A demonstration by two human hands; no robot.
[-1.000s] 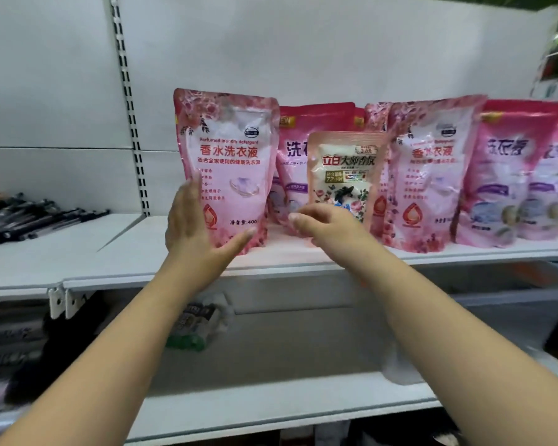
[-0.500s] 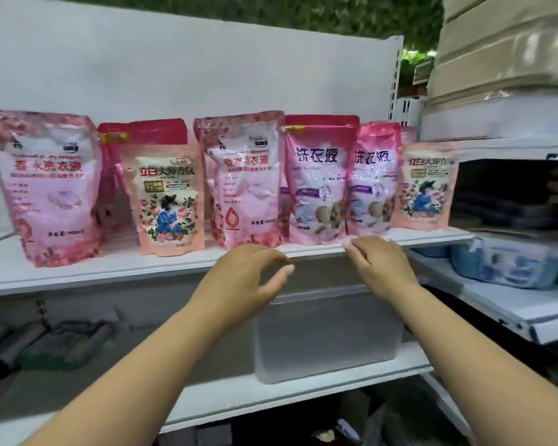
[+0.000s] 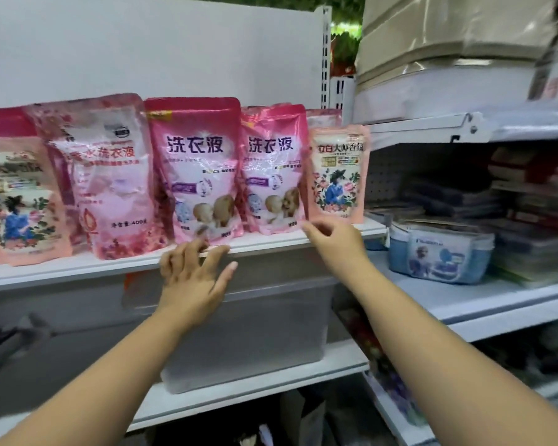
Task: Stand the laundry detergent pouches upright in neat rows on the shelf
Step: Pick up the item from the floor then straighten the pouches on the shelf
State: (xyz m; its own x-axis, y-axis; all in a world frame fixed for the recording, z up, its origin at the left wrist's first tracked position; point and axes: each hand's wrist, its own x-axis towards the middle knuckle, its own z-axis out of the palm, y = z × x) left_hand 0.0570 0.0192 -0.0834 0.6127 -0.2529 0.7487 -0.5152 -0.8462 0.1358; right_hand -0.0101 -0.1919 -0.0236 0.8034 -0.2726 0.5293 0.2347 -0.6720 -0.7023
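Several detergent pouches stand upright in a row on the white shelf (image 3: 78,270). From the left they are a peach floral pouch (image 3: 20,204), a pale pink rose pouch (image 3: 107,178), two bright pink pouches (image 3: 197,169) (image 3: 273,169) and a small peach floral pouch (image 3: 337,175) at the shelf's right end. More pouches stand behind them, mostly hidden. My left hand (image 3: 194,275) is at the shelf's front edge below the first bright pink pouch, fingers spread and holding nothing. My right hand (image 3: 332,239) has its loosely curled fingertips at the small peach pouch's bottom edge.
A translucent plastic bin (image 3: 248,333) sits on the lower shelf under my hands. To the right, a separate shelf holds a blue pack (image 3: 438,252) and stacked goods. A slotted upright post (image 3: 326,59) ends the shelf's back panel.
My hands left the two left pouches, and both they and the view moved right along the shelf. My right hand then rose from the shelf edge to the small peach pouch.
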